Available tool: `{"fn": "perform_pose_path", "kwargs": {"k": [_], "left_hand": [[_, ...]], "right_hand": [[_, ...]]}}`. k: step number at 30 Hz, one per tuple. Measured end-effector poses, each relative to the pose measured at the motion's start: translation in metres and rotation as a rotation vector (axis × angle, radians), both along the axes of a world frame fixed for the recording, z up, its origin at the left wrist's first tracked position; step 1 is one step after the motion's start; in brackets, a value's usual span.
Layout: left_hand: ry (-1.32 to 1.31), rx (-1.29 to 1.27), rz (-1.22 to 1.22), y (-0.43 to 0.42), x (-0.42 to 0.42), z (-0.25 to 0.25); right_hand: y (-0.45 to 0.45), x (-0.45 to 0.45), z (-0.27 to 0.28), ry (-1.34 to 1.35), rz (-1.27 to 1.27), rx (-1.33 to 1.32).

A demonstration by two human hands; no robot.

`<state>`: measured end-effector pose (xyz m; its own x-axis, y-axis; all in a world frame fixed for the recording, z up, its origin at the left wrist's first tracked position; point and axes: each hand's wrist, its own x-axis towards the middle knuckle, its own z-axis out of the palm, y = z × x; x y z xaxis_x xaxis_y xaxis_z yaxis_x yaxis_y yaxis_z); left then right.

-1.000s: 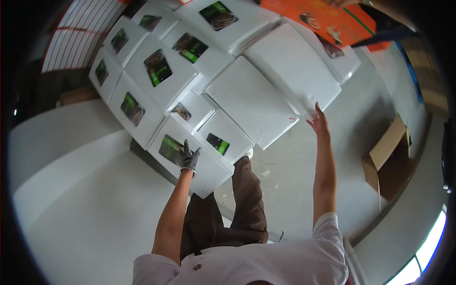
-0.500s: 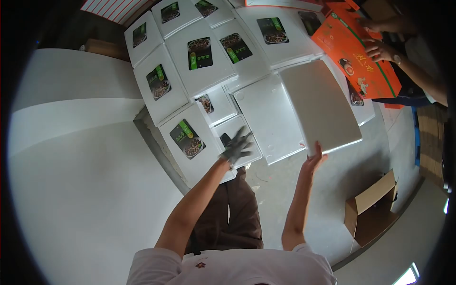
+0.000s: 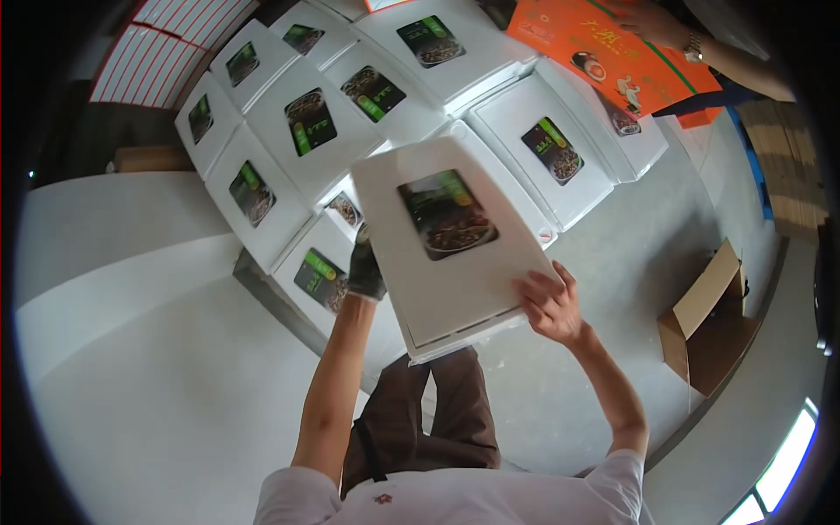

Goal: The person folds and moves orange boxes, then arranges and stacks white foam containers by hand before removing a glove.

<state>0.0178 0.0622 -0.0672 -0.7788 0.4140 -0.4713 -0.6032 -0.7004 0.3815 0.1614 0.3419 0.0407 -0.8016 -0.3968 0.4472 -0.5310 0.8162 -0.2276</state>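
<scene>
A white foam box (image 3: 385, 197), with a dark and green food label (image 3: 448, 214) on its upper face, is held tilted in front of my body. My left hand (image 3: 366, 269), in a dark glove, grips its left side; some of the fingers are hidden behind it. Bare, my right hand (image 3: 551, 304) is closed over the near right corner, fingers on the labelled face. Beyond it lie more white foam boxes with the same label, one labelled box (image 3: 553, 150) just to the right and another (image 3: 321, 278) close by my left hand.
At the upper right another person's hand (image 3: 652, 22) rests on an orange printed carton (image 3: 604, 54). An open cardboard box (image 3: 709, 328) stands on the floor to the right. A white wall (image 3: 131, 332) runs along the left. Red-striped white cartons (image 3: 153, 66) are stacked at the far left.
The white box has come from the right to the middle, its labelled face now visible instead of a plain one. My left hand has moved from spread fingers over the boxes onto its side.
</scene>
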Motion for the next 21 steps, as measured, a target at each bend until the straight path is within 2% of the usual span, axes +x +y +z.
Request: {"fn": "perform_pose_path", "kwargs": {"k": [2, 3, 4, 6, 7, 9, 10, 11, 13, 14, 17, 18, 19, 20, 21], "left_hand": [[-0.269, 0.090, -0.104, -0.018, 0.001, 0.006], [-0.285, -0.032, -0.017, -0.028, 0.006, -0.014], [-0.289, -0.028, -0.018, -0.036, 0.013, -0.034], [-0.288, -0.047, 0.033, -0.041, 0.023, -0.049], [-0.306, -0.004, 0.018, -0.043, 0.026, -0.057], [-0.183, -0.008, 0.068, -0.047, 0.035, -0.071], [-0.172, -0.115, 0.147, -0.043, 0.041, -0.075], [-0.175, -0.116, 0.154, -0.041, 0.041, -0.072], [-0.296, -0.278, 0.118, -0.038, 0.041, -0.067], [-0.270, -0.320, 0.013, -0.041, 0.039, -0.072], [-0.307, -0.703, -0.083, -0.030, 0.037, -0.066], [-0.303, -0.837, -0.096, -0.020, 0.042, -0.056], [-0.293, -0.969, -0.110, -0.010, 0.048, -0.045], [-0.279, -0.735, -0.176, 0.003, 0.041, 0.002], [-0.032, -0.827, -0.221, 0.007, 0.045, -0.004]], "right_hand": [[-0.006, -0.013, -0.025, -0.051, -0.043, -0.030], [-0.004, -0.014, -0.042, 0.009, 0.053, -0.046], [-0.006, -0.012, -0.054, 0.005, 0.052, -0.042], [-0.010, -0.006, -0.067, -0.057, -0.137, -0.007], [-0.015, -0.003, -0.072, -0.079, -0.261, -0.112], [-0.041, 0.006, -0.084, -0.300, -0.605, -0.505], [-0.048, 0.019, -0.109, -0.514, -0.670, -0.863], [-0.048, 0.026, -0.136, -0.550, -0.683, -1.138], [-0.054, 0.024, -0.148, -0.619, -0.584, -1.463], [-0.055, 0.029, -0.167, -0.669, -0.652, -1.597], [-0.052, 0.034, -0.185, -0.718, -0.728, -1.580], [-0.052, 0.027, -0.178, -0.638, -0.656, -1.567], [-0.052, 0.019, -0.171, -0.562, -0.690, -1.479], [-0.051, 0.013, -0.163, -0.597, -0.734, -1.306], [-0.055, 0.008, -0.162, -0.583, -0.580, -1.290]]}}
